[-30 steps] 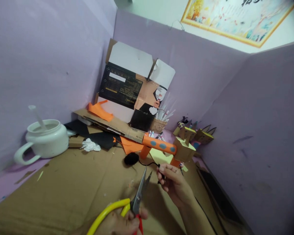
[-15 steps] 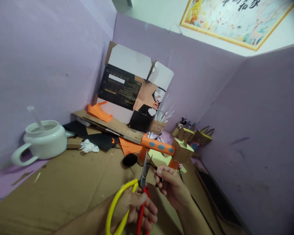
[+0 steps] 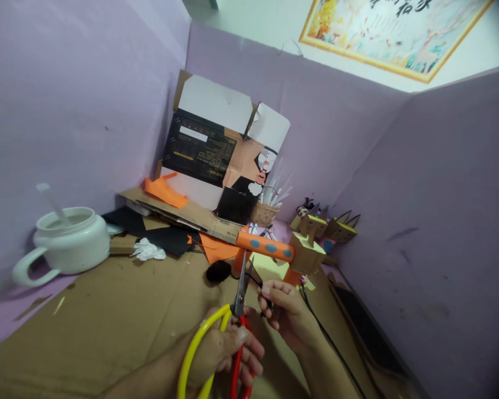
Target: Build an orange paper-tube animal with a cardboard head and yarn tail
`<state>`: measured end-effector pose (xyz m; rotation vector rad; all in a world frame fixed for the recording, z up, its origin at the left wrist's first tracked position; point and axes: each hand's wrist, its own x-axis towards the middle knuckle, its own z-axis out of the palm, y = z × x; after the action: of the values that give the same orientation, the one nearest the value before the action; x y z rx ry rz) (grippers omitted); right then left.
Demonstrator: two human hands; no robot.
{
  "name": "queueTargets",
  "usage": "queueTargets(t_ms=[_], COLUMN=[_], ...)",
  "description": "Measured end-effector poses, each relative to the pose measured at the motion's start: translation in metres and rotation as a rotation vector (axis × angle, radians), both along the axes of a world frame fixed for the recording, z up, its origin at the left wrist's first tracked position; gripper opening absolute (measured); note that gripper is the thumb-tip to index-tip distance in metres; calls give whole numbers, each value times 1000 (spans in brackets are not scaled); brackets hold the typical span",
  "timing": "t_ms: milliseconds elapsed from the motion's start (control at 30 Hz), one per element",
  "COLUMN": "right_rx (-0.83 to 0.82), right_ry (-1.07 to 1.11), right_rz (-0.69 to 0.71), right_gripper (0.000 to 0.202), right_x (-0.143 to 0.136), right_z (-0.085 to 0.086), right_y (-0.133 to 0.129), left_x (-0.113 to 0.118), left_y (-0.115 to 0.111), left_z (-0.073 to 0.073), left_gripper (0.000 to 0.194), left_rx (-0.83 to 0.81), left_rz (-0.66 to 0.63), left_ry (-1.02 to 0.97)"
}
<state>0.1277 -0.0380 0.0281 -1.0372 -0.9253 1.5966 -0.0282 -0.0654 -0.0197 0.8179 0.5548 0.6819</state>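
My left hand point(image 3: 228, 349) holds a pair of scissors point(image 3: 240, 293) with one yellow and one red handle, their blades slightly apart and pointing away from me. To the right, my right hand point(image 3: 289, 313) pinches a thin black cord point(image 3: 253, 277) that passes by the blades. Whether the blades touch the cord I cannot tell. Left of the scissor tips lies a fuzzy black oval piece point(image 3: 218, 271), which seems to be on the cord's far end. Behind the blades is an orange tube with grey-blue spots point(image 3: 270, 247), joined to a small cardboard box point(image 3: 307, 252).
A white mug point(image 3: 72, 244) with a straw stands at the left, beside crumpled white tissue point(image 3: 148, 249). An unfolded carton point(image 3: 208, 144) leans on the back wall. A basket of markers point(image 3: 265, 211) and cardboard figures point(image 3: 341, 227) stand behind. A black cable point(image 3: 328, 338) runs along the right.
The view has shifted slightly, so everything sits a little further left. Both hands keep their holds on the scissors and the cord, and the blades look about as far apart as before.
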Motion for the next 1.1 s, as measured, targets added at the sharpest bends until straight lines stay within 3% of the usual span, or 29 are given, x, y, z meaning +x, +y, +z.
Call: queueTargets(t_ms=[233, 567, 900, 1100], right_rx=[-9, -13, -6, 8], right_ry=[7, 19, 20, 20], right_rz=[-9, -2, -2, 3], right_gripper=[23, 23, 23, 22], right_x=[-1, 0, 1, 1], right_z=[-1, -1, -1, -2], right_y=[1, 1, 0, 1], left_x=[-5, -5, -8, -19], left_y=[-1, -6, -9, -7], left_z=[5, 12, 23, 21], left_gripper=[52, 51, 37, 59], left_rx=[14, 37, 12, -19], left_rz=[-61, 43, 42, 76], left_ry=[78, 54, 96, 152])
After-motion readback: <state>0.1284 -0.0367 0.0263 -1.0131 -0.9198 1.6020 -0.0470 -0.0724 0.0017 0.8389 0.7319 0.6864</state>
